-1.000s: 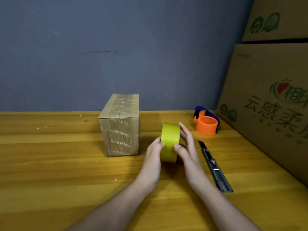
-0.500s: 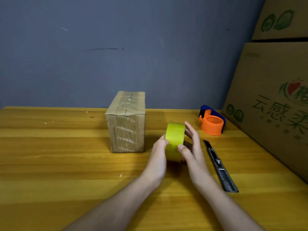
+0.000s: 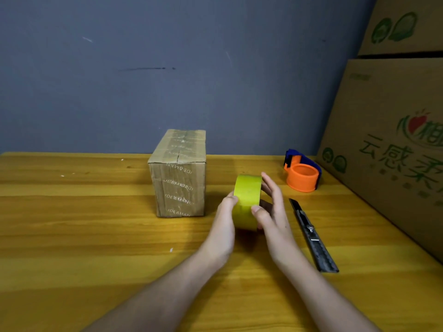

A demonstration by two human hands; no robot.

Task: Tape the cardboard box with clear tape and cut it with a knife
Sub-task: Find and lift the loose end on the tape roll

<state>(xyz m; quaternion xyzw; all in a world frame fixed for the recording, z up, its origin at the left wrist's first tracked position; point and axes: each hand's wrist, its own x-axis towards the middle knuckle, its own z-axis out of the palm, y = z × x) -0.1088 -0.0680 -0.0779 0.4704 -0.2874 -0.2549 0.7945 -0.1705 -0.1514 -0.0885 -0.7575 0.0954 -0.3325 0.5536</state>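
Cardboard box (image 3: pixel 179 173), small, brown and already wrapped in printed clear tape, stands upright on the yellow wooden table (image 3: pixel 72 236), towards the back near the grey-blue wall (image 3: pixel 167 68). Just to its right, and apart from it, a roll of yellow-green tape (image 3: pixel 247 202) stands on edge, held between both hands. The left hand (image 3: pixel 221 231) presses the roll's left side with its thumb on the outer band; the right hand (image 3: pixel 273 219) cups the right side, thumb on the band and fingers (image 3: pixel 271 185) spread upward behind it. Both hands are closed around the roll. To the right of the right hand a dark metal utility knife (image 3: pixel 311 233) lies flat on the table, untouched, its blade end pointing away. Further back sits an orange and blue plastic tape dispenser (image 3: pixel 302 173). Large brown cartons with green printing (image 3: pixel 395 152) are stacked along the table's right edge.
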